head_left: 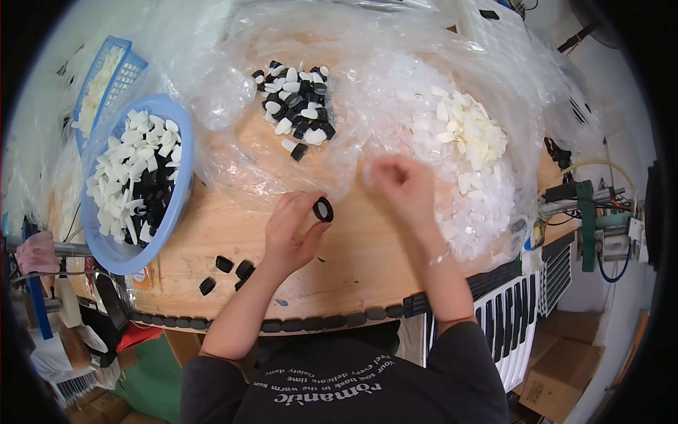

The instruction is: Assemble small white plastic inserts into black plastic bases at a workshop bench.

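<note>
My left hand (288, 230) is closed around a black cap (323, 210), a short round piece with a pale inside, its opening facing up and right. To its right, my right hand (404, 185) is raised over the near edge of the plastic sheeting, slightly blurred, its fingers curled together. Something translucent shows by its fingertips, too smeared to name. Several loose black caps (224, 264) lie on the wooden table (360, 275) beside my left forearm. Beyond my hands is a pile of black caps with white oval pieces (300, 99).
A blue basin (185, 152) holding white pieces and black caps stands at left, with a blue basket (119, 44) of cream pieces behind it. Clear pieces (409, 92) and cream pieces (470, 127) cover the right side. Black-slotted white panels (505, 318) stand below right.
</note>
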Demonstrator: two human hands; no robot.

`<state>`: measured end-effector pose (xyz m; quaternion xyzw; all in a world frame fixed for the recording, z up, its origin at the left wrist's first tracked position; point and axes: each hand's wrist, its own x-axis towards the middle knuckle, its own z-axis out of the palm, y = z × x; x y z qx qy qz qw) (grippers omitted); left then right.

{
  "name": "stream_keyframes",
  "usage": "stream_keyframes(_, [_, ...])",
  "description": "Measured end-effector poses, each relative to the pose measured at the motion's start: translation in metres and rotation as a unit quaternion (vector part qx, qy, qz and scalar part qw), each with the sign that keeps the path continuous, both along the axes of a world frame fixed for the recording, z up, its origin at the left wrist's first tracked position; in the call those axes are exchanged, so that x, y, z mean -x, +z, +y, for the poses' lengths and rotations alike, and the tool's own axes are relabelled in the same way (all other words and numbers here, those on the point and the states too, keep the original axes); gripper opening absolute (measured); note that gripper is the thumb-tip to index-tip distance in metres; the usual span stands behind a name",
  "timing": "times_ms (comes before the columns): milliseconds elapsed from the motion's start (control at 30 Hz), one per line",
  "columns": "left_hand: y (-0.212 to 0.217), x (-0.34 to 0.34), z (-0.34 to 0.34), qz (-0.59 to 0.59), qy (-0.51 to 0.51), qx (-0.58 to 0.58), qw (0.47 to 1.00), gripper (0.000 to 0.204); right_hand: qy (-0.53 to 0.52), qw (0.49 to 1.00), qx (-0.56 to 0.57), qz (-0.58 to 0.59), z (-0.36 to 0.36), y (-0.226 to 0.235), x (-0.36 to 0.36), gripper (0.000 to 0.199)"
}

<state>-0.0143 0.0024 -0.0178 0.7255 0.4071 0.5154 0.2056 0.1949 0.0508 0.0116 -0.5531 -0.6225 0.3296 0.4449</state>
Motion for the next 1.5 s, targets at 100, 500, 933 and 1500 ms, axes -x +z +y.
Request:
stream_keyframes(100, [0.002,-0.005,-0.001,0.015,-0.008,-0.024,1.000,0.052,0.063,0.988,0.081,0.114,-0.037,0.003,0.034,0.006])
stream_keyframes(500, [0.000,-0.004,0.000,0.032,-0.004,-0.108,0.994,0.050,0.089,0.980,0.083,0.158,-0.045,-0.009,0.049,0.011])
stream_keyframes(933, [0.003,0.002,-0.002,0.049,-0.081,-0.060,0.994,0.053,0.223,0.842,0.278,0.406,-0.036,-0.032,0.037,0.019])
stream_keyframes(1500, [0.003,0.025,-0.008,-0.154,-0.023,0.261,0.953,0.013,0.171,0.922,0.141,0.318,-0.040,-0.013,0.035,0.024])
